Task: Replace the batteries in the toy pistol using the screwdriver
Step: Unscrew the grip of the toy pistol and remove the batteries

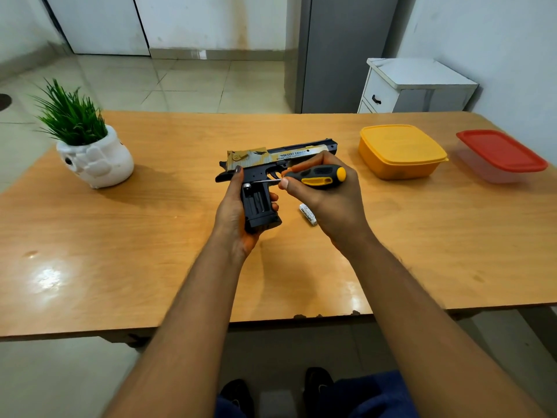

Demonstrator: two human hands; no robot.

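Note:
The toy pistol (272, 159) is black with a gold and silver slide, held above the middle of the wooden table (150, 236), barrel pointing right. My left hand (232, 212) grips its handle from the left and below. The grip's side is open, showing a dark battery compartment (256, 200) with a silver battery end at its top. My right hand (325, 194) holds a black and yellow screwdriver (319, 176); its thin shaft points left and the tip touches the top of the compartment. A white battery (308, 214) lies on the table just right of the grip.
A white pot with a green plant (90, 152) stands at the table's left. At the right are a yellow lidded box (401, 150) and a clear box with a red lid (500, 153). A white drawer cabinet (416, 86) stands behind the table.

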